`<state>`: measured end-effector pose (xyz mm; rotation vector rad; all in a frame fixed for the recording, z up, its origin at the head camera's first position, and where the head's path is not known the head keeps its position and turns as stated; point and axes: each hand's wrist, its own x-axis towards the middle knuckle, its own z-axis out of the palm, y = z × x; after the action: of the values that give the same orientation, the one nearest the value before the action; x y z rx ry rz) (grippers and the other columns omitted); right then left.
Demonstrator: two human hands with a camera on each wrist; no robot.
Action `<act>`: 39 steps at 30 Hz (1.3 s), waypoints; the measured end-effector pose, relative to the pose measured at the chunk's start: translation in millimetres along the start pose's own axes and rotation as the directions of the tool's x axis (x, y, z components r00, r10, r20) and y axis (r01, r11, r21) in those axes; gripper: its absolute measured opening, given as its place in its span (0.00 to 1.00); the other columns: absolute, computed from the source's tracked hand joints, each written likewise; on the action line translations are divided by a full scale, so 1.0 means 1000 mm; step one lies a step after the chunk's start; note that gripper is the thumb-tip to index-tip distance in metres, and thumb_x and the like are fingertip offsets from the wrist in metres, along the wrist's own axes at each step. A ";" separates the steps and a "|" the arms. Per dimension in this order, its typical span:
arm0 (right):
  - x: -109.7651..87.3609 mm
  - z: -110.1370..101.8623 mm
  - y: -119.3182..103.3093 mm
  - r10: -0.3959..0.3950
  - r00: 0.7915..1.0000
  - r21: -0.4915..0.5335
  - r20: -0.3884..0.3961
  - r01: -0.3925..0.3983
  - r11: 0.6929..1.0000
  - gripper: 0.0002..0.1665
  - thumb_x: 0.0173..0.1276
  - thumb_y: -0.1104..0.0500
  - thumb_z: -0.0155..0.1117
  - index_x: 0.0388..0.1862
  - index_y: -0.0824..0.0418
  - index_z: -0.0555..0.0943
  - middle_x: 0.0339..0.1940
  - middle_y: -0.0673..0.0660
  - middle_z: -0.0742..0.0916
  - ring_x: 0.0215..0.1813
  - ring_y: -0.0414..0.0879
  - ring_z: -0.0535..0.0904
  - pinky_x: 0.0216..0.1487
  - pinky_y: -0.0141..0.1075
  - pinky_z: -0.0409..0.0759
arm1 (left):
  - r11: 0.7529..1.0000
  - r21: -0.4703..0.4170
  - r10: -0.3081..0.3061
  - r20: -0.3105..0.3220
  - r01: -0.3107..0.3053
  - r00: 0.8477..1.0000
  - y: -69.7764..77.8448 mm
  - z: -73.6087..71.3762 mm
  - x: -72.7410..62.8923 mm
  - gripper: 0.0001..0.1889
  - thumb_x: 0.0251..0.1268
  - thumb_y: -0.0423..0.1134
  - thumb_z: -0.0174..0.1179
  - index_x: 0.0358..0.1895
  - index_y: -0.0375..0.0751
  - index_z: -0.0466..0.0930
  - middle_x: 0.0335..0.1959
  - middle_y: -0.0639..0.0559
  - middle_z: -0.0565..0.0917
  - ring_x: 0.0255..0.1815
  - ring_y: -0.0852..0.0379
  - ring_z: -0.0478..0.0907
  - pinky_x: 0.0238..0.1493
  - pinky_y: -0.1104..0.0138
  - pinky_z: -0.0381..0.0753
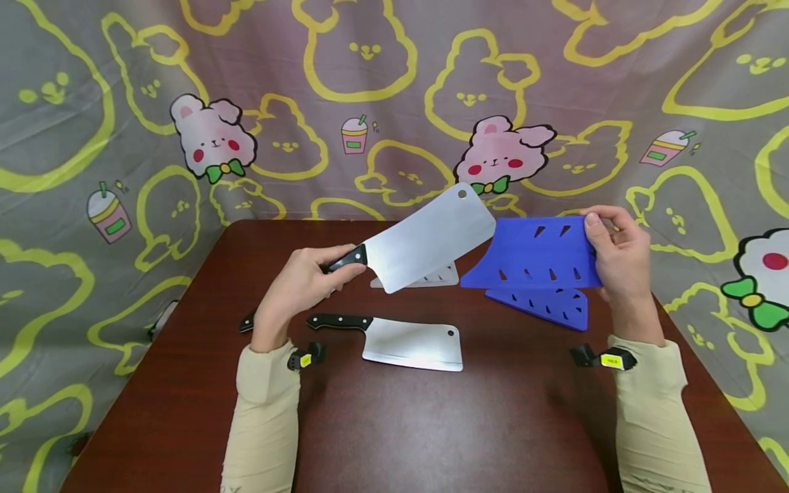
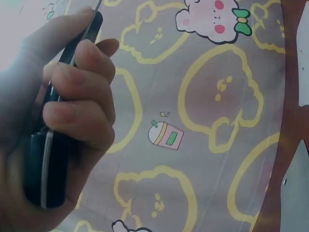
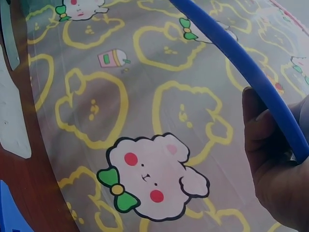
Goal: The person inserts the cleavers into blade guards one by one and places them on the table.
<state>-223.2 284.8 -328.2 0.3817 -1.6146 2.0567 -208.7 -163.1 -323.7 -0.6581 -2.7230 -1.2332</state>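
Observation:
My left hand [image 1: 308,277] grips the black handle of a cleaver [image 1: 431,236], its broad blade raised above the table and angled up to the right. In the left wrist view, the fingers [image 2: 82,82] curl round that handle. A blue blade cover [image 1: 530,253] with slots cut in it is pinched at its right end by my right hand [image 1: 619,253]. The right wrist view shows the cover [image 3: 241,63] edge-on. In the head view the blade's far end borders the cover's left side; whether they touch, I cannot tell.
A second cleaver [image 1: 413,344] lies flat on the dark table [image 1: 456,424]. Behind it is a white slotted cover [image 1: 446,275], partly hidden by the raised blade. Another blue cover [image 1: 564,309] lies to the right. A black handle end [image 1: 246,322] shows beside the left wrist.

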 end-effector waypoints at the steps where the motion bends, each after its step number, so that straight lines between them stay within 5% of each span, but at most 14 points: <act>1: 0.000 0.001 0.000 0.000 1.000 0.003 0.014 0.000 1.000 0.11 0.71 0.63 0.60 0.46 0.71 0.80 0.24 0.54 0.86 0.20 0.40 0.82 0.19 0.28 0.78 | 1.000 -0.001 0.001 -0.003 -0.001 1.000 0.000 0.001 0.000 0.22 0.64 0.52 0.64 0.60 0.50 0.81 0.24 0.49 0.83 0.24 0.55 0.79 0.26 0.66 0.77; 12: 0.003 -0.003 -0.002 0.008 1.000 -0.057 -0.005 -0.009 0.998 0.13 0.69 0.63 0.62 0.45 0.73 0.80 0.21 0.53 0.86 0.18 0.40 0.83 0.16 0.28 0.77 | 0.999 -0.017 -0.046 0.113 0.048 0.993 0.003 -0.001 -0.004 0.19 0.62 0.51 0.66 0.56 0.54 0.82 0.19 0.52 0.78 0.14 0.56 0.72 0.19 0.66 0.74; 20: 0.009 -0.011 -0.001 0.024 0.993 -0.046 0.115 -0.019 0.999 0.08 0.69 0.67 0.60 0.43 0.71 0.82 0.20 0.51 0.87 0.17 0.38 0.82 0.16 0.28 0.77 | 1.000 0.015 -0.026 0.204 0.023 0.979 0.008 0.003 -0.013 0.24 0.62 0.46 0.67 0.63 0.51 0.78 0.20 0.55 0.79 0.15 0.60 0.71 0.19 0.68 0.72; 29: 0.006 -0.014 -0.002 0.060 0.972 -0.070 0.227 -0.045 0.997 0.09 0.71 0.69 0.57 0.44 0.70 0.82 0.28 0.51 0.88 0.21 0.38 0.83 0.19 0.27 0.78 | 0.998 0.049 0.025 0.366 -0.046 0.930 0.012 -0.002 -0.022 0.27 0.63 0.46 0.66 0.66 0.52 0.75 0.13 0.60 0.73 0.12 0.64 0.67 0.15 0.71 0.63; 36: 0.001 -0.007 0.000 0.088 0.958 -0.086 0.273 -0.067 0.994 0.09 0.72 0.70 0.55 0.44 0.68 0.82 0.29 0.50 0.88 0.21 0.37 0.83 0.19 0.27 0.77 | 0.998 -0.057 -0.008 0.469 0.040 0.883 0.009 -0.010 -0.024 0.23 0.65 0.41 0.64 0.63 0.51 0.77 0.16 0.57 0.73 0.12 0.62 0.65 0.14 0.71 0.64; 39: 0.001 -0.003 -0.001 0.108 0.948 -0.107 0.299 -0.079 0.991 0.09 0.72 0.69 0.55 0.44 0.66 0.82 0.28 0.49 0.88 0.20 0.36 0.82 0.18 0.27 0.76 | 0.999 -0.041 0.018 0.461 0.001 0.887 0.009 -0.010 -0.025 0.24 0.64 0.41 0.65 0.64 0.47 0.77 0.20 0.56 0.78 0.15 0.62 0.69 0.16 0.71 0.67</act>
<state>-223.2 287.8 -327.7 0.6255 -1.9360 2.0589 -183.2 -174.1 -316.4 -1.0958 -3.0642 -1.2676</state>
